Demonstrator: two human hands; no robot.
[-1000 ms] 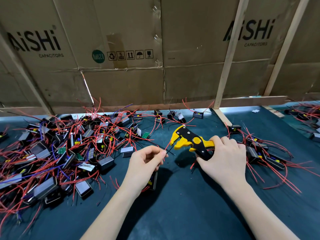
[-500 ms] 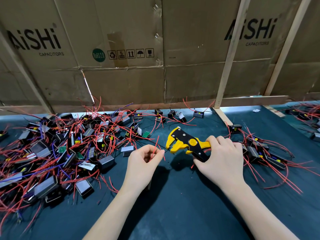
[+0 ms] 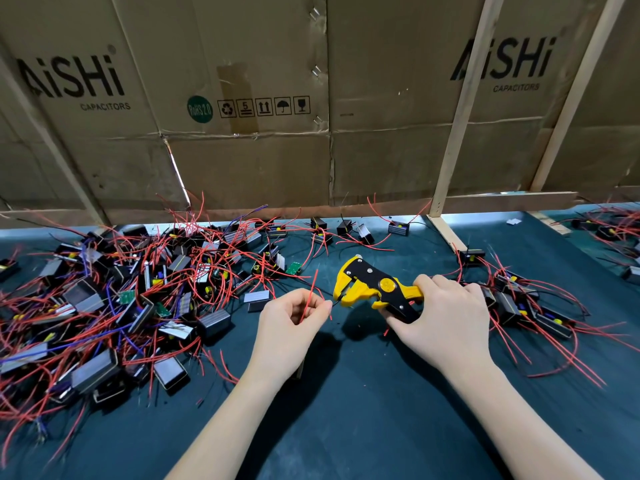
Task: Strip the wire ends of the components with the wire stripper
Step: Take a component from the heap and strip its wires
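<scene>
Teal cloth covers the desk (image 3: pixel 363 427) below cardboard walls (image 3: pixel 381 98); left hand (image 3: pixel 291 327) pinches a red wire (image 3: pixel 309 299), right hand (image 3: pixel 446 320) grips the wire stripper (image 3: pixel 374 289).

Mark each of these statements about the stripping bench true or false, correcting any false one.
1. The right hand grips the yellow wire stripper. True.
2. The left hand is empty. False: it pinches a red wire.
3. The big pile of components lies to the person's left. True.
4. The stripper lies flat on the table. False: it is held above it.
5. The cardboard behind reads AiSHi. True.
</scene>
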